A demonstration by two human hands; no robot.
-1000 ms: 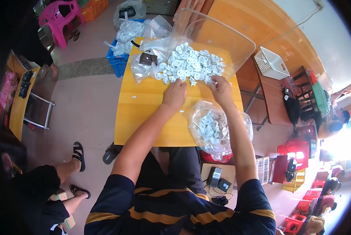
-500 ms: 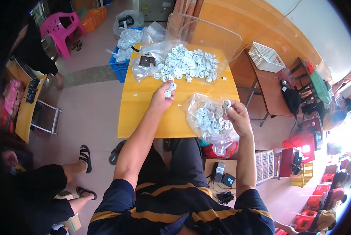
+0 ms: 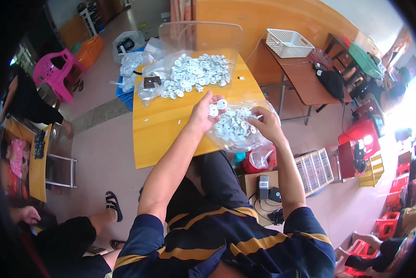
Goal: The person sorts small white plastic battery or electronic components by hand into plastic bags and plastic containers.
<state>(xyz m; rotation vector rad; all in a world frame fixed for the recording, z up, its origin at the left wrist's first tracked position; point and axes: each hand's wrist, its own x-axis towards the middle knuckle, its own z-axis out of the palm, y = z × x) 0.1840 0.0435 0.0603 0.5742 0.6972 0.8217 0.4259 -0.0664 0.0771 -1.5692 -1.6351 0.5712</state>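
Left hand [image 3: 207, 113] fingers cupped round white discs [image 3: 216, 107] | right hand [image 3: 265, 124] pinches clear bag [image 3: 238, 132] rim | bag mouth just right of left fingers, over yellow tabletop [image 3: 171, 125] edge.

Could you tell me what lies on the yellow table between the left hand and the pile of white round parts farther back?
In the head view, only bare yellow table lies between the left hand and the pile of white round parts.

We're up on the person's head, looking steeply down through a fisheye lens, and straight edges bow toward the dark rim. The yellow tabletop [image 3: 171, 125] sits close ahead, forearms rise from the lower edge, and the room curves around. It's our only view.
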